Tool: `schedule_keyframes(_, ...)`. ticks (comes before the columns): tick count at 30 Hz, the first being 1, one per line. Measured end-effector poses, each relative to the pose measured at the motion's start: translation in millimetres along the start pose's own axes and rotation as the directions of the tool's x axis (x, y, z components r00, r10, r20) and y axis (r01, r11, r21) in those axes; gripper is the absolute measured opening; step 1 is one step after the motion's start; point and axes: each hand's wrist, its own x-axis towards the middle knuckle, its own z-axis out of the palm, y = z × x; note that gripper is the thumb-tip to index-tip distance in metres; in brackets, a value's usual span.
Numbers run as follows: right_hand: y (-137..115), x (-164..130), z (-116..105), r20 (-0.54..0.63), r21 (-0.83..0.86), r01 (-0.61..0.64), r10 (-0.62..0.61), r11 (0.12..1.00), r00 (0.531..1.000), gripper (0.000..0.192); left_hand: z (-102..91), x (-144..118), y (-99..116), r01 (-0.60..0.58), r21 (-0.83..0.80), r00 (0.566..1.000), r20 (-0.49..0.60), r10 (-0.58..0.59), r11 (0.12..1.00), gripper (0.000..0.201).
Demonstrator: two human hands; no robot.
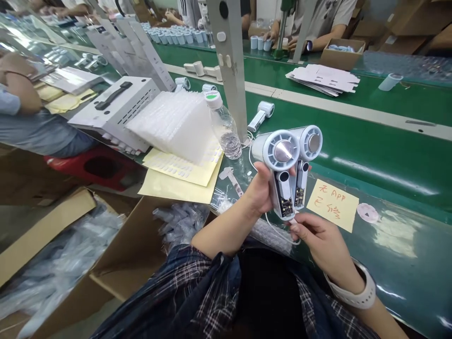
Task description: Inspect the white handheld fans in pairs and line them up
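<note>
Left hand is closed around the handles of two small white fans, holding them upright side by side with their round faces turned toward the wearer; the open backs of the handles show circuit boards. Right hand, just below and to the right of the left, pinches with thumb and fingertips together the end of a thin white cable at the foot of the nearer fan's handle. A white wristband circles the right wrist. Just right of the fans, a yellow note with red writing lies on the green belt. Left of the left hand stand a clear water bottle, a stack of clear plastic trays and yellow sticker sheets. Beyond the fans, another fan lies on the belt.
</note>
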Motion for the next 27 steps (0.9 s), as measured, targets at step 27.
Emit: schedule_keyframes(27, 0, 0, 35, -0.187, 0.001, 0.106, -0.104, 0.994, 0.977, 0.040, -20.8, 3, -5, -0.034, -0.115, 0.999, 0.023, 0.037, 0.993, 0.088)
